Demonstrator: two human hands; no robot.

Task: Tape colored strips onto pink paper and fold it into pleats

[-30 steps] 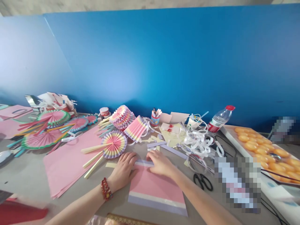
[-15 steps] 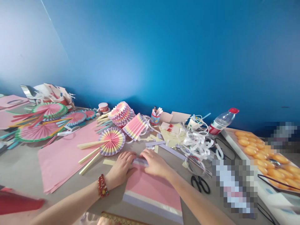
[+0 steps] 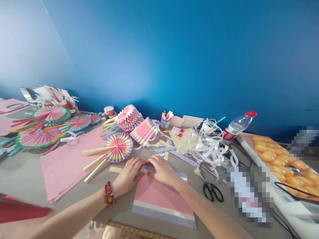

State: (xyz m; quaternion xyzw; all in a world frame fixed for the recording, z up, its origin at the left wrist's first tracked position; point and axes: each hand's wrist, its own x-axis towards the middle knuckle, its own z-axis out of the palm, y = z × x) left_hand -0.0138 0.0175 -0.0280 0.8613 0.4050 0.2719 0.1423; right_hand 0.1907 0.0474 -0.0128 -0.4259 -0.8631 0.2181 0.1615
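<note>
A pink paper sheet (image 3: pixel 161 199) with cream and lilac stripes lies on the grey table (image 3: pixel 25 179) in front of me. My left hand (image 3: pixel 129 173), a red bead bracelet on its wrist, and my right hand (image 3: pixel 163 172) both press down on the sheet's far edge, where a narrow lilac fold (image 3: pixel 147 168) shows between them. The fingers of both hands are curled and pinched on that folded edge. A finished round paper fan (image 3: pixel 118 147) with cream sticks lies just left of my left hand.
A stack of pink sheets (image 3: pixel 69 162) lies left. More paper fans (image 3: pixel 45 127) crowd the far left and back. Black scissors (image 3: pixel 212 192), white paper strips (image 3: pixel 211 149), a water bottle (image 3: pixel 236 126), a small pen cup (image 3: pixel 164 122) and a tray of orange rounds (image 3: pixel 281 159) sit right.
My hands have drawn closer together on the sheet's far edge, and the fold between them looks shorter. The view has shifted slightly.
</note>
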